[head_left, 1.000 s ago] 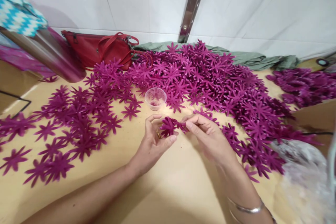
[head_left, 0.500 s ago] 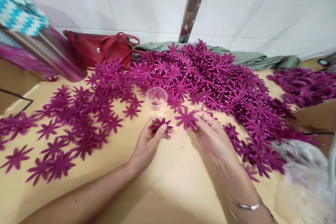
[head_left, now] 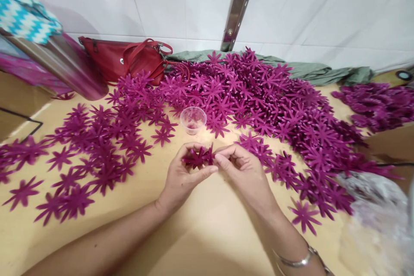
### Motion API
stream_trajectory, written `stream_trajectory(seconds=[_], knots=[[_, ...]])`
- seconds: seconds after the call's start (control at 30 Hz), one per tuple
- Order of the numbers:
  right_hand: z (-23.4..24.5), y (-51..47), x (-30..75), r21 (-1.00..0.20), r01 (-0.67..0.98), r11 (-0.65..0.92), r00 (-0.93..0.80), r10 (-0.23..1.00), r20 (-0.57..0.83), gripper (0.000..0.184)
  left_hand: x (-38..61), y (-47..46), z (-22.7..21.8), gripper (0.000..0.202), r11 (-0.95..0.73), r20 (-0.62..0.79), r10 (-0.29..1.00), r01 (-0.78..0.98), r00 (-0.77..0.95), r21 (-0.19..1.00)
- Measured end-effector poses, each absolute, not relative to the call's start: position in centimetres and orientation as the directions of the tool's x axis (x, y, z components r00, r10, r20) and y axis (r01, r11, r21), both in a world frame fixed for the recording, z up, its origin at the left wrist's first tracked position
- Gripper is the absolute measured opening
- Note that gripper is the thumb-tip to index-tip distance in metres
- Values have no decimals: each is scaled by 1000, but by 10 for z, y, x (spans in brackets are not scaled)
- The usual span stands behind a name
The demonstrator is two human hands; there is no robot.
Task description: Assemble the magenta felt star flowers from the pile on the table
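Over the middle of the table, my left hand (head_left: 183, 172) is closed round a small purple flower-shaped petal piece (head_left: 196, 158), its narrow petals poking up between thumb and fingers. From the right, my right hand (head_left: 244, 170) meets it, thumb and index finger pinching the edge of another petal piece (head_left: 209, 154), turned nearly edge-on. The two pieces touch or overlap; exactly how they join is hidden by the fingers. Just beyond my hands stands a small clear plastic cup (head_left: 193, 120) with dark reddish residue inside.
A large heap of purple petal pieces (head_left: 258, 90) curves along the back and right, with a looser spread (head_left: 100, 146) at left. Behind are a red handbag (head_left: 113, 58), a metallic tumbler (head_left: 77, 69) and green cloth (head_left: 310, 71). A clear plastic bag (head_left: 378, 207) lies at right.
My right hand has moved left, bringing its petal piece from a flat, face-on position up against the piece in my left hand. The left thumb has stretched out further to the right.
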State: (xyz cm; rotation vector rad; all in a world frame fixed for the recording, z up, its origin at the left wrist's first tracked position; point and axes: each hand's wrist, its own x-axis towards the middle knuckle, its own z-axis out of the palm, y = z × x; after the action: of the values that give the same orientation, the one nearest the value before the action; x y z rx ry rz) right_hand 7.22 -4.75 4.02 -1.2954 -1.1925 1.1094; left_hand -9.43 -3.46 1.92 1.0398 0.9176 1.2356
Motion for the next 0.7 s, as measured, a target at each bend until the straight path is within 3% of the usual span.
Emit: stream_trajectory(seconds=[0.27, 0.5, 0.7], knots=[[40, -46, 72, -996, -22, -83, 80, 993, -85, 23, -94, -30, 19, 25, 66, -48, 997, -288, 68, 955], [35, -38, 90, -984, -171, 43, 332, 943, -17, 21, -97, -28, 9, 22, 52, -45, 999, -327, 30, 944], [34, -36, 98, -991, -55, 122, 382, 919, 92, 18, -97, -27, 7, 19, 53, -42, 998, -362, 39, 931]])
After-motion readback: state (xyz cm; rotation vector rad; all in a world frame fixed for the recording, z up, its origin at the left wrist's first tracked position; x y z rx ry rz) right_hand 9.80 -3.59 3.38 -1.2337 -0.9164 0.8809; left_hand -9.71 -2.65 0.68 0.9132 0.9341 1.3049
